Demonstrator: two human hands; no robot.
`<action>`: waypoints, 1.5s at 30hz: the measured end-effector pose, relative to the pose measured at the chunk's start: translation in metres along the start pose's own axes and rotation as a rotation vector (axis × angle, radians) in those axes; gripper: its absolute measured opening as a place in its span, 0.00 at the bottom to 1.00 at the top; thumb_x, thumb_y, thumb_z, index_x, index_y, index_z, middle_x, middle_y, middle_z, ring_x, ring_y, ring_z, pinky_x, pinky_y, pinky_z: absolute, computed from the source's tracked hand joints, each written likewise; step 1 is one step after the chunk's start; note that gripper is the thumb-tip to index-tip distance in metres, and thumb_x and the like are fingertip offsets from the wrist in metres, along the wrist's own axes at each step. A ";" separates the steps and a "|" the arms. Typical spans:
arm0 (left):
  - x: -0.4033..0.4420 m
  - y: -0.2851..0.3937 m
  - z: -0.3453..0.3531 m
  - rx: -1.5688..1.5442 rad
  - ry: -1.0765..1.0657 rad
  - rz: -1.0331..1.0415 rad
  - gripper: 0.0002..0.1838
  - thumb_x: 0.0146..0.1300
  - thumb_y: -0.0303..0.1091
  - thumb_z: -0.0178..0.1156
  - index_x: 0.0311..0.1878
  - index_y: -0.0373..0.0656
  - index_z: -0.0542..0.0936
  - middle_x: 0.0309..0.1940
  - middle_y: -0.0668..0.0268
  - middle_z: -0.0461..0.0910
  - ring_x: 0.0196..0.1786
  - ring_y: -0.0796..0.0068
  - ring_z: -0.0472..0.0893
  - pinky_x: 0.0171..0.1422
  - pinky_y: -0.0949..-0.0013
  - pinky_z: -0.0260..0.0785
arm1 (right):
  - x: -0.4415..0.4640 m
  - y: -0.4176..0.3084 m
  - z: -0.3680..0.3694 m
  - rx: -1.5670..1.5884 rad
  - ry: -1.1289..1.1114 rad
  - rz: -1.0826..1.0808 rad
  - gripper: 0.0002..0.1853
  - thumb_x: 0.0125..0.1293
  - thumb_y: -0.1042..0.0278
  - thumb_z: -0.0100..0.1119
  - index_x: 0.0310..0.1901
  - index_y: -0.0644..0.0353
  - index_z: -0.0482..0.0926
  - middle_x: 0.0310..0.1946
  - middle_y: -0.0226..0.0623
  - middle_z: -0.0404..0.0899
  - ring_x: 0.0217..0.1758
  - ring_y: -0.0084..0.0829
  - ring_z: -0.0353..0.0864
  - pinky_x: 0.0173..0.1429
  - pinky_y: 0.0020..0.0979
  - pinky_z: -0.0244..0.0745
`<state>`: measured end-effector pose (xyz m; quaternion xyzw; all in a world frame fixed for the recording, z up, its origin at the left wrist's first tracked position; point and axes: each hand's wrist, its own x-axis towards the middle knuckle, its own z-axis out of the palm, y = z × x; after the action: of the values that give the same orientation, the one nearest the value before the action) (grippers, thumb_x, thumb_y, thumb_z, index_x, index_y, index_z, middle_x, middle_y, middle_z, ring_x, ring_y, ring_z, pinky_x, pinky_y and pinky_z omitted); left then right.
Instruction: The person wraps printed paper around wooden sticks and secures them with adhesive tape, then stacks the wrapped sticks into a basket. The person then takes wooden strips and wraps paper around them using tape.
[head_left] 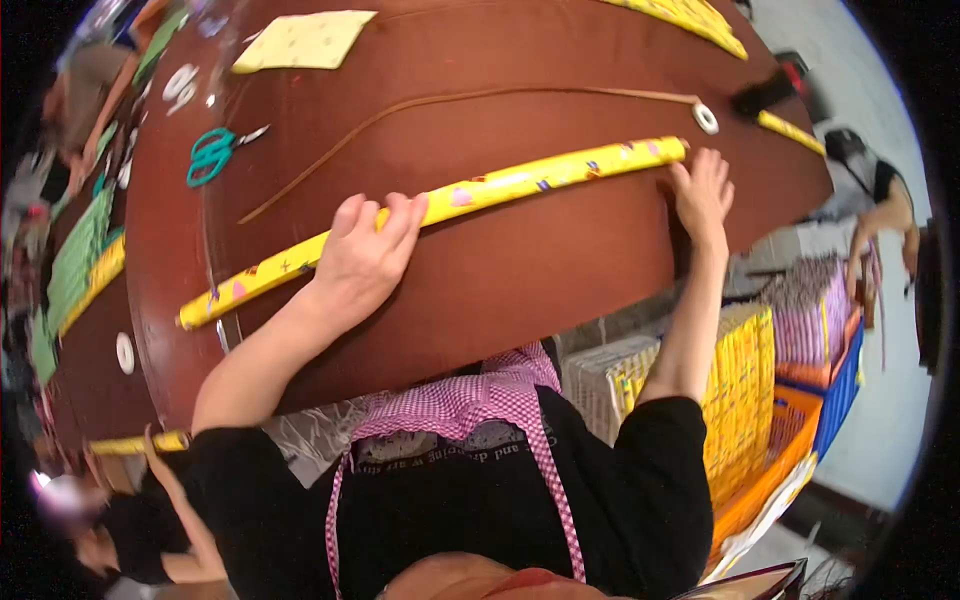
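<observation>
A long yellow roll of wrapping paper [545, 180] with small coloured prints lies slantwise across the brown table. My left hand [365, 250] rests over the roll left of its middle, fingers curled around it. Beside the roll's right end is my right hand [705, 195], its fingers stretched out and spread, the thumb close to the end; whether it touches cannot be made out. Beyond the roll runs a thin brown strip [420, 100], with a white tape ring [705, 118] at its right end.
Teal-handled scissors [212, 157] and a pale yellow sheet [305, 40] lie on the table [480, 330]. At the right, an orange crate [795, 425] holds many yellow rolls [740, 390], with purple rolls [805, 310] behind. Other people work at both sides.
</observation>
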<state>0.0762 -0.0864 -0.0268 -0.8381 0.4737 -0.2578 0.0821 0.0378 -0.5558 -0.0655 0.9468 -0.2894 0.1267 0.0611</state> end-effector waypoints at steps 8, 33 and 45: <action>-0.001 0.001 0.003 0.002 0.030 0.017 0.24 0.58 0.32 0.52 0.59 0.33 0.77 0.45 0.58 0.73 0.40 0.65 0.74 0.62 0.59 0.63 | -0.037 -0.166 -0.086 0.283 0.155 -1.124 0.47 0.60 0.37 0.51 0.75 0.58 0.53 0.76 0.42 0.51 0.79 0.46 0.47 0.79 0.49 0.42; -0.007 0.047 0.005 -0.261 -0.053 -0.442 0.37 0.65 0.53 0.55 0.68 0.32 0.67 0.71 0.45 0.61 0.75 0.48 0.57 0.76 0.45 0.48 | -0.043 -0.174 -0.069 0.294 0.038 -1.457 0.32 0.58 0.71 0.63 0.66 0.48 0.70 0.68 0.34 0.68 0.66 0.41 0.70 0.65 0.45 0.64; -0.010 0.040 -0.002 -0.324 -0.037 -0.394 0.44 0.54 0.57 0.64 0.65 0.30 0.69 0.70 0.48 0.62 0.76 0.52 0.57 0.77 0.46 0.48 | -0.041 -0.172 -0.074 0.372 0.070 -1.447 0.30 0.56 0.71 0.65 0.63 0.50 0.72 0.65 0.32 0.71 0.65 0.41 0.69 0.65 0.44 0.64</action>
<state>0.0412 -0.0989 -0.0443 -0.9210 0.3349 -0.1741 -0.0965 0.0864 -0.3779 -0.0132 0.8908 0.4343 0.1318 -0.0228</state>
